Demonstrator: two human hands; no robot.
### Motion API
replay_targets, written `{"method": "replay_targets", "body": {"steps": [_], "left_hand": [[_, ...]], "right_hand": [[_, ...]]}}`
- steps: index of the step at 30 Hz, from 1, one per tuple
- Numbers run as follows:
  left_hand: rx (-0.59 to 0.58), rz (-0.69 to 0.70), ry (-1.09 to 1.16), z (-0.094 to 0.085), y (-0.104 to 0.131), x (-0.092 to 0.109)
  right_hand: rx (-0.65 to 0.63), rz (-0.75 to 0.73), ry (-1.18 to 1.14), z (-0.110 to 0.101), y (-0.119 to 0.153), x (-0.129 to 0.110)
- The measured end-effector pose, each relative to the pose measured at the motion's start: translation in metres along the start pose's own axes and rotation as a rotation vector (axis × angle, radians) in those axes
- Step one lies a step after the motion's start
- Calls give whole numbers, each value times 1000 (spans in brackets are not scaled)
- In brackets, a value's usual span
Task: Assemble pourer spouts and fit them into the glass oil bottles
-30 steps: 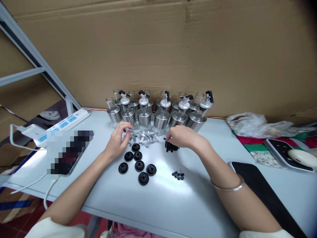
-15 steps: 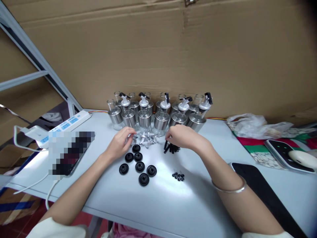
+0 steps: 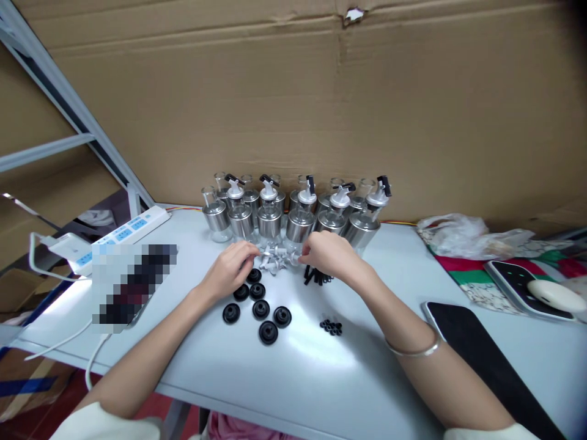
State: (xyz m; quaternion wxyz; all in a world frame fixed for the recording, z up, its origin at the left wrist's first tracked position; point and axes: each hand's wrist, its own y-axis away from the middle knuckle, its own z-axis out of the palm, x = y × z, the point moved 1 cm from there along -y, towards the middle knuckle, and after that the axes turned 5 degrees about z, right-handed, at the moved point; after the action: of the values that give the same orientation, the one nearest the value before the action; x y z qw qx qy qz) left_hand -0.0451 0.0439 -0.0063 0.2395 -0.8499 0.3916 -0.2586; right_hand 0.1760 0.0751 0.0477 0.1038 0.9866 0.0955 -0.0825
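My left hand (image 3: 232, 269) is closed, its fingers curled beside a pile of silver pourer spouts (image 3: 274, 261). Whatever it may hold is hidden. At the pile's other side, my right hand (image 3: 329, 252) is closed in a pinch by the spouts; its fingertips hide what is between them. Small black levers (image 3: 317, 278) lie in a heap below the right hand. Several round black stoppers (image 3: 260, 309) are spread in front of the left hand. A cluster of small black rings (image 3: 331, 327) sits nearer to me on the right.
Rows of glass bottles with steel sleeves (image 3: 269, 221) stand behind the hands, several topped with pourers. To the left are a power strip (image 3: 123, 233) and a blurred-out phone. A black flat device (image 3: 472, 348), a plastic bag (image 3: 468, 235) and a patterned cloth (image 3: 486, 290) lie right.
My right hand has moved left from the black levers to the silver spouts. My left hand has shifted slightly right, its fingers still curled near the pile.
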Motion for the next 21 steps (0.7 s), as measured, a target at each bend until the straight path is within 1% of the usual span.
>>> {"method": "replay_targets", "body": {"steps": [3, 6, 8, 11, 13, 15, 16, 18, 21], "left_hand": [[28, -3, 1, 1, -2, 7], [19, 26, 34, 3, -5, 20], [20, 29, 63, 5, -9, 28], [43, 6, 107, 9, -16, 41], [50, 6, 136, 13, -20, 49], [54, 42, 155, 16, -22, 56], [55, 72, 152, 17, -23, 59], [37, 131, 108, 19, -22, 62], [-47, 220, 35, 22, -17, 63]], "right_hand": [[37, 24, -78, -10, 7, 5], [64, 35, -225, -12, 16, 11], [61, 35, -352, -7, 25, 14], [45, 34, -541, 8, 40, 16], [41, 22, -772, 19, 49, 16], [4, -7, -1008, 29, 53, 17], [-29, -21, -1085, 34, 53, 17], [-105, -41, -1130, 42, 52, 19], [-221, -57, -1122, 52, 52, 19]]}}
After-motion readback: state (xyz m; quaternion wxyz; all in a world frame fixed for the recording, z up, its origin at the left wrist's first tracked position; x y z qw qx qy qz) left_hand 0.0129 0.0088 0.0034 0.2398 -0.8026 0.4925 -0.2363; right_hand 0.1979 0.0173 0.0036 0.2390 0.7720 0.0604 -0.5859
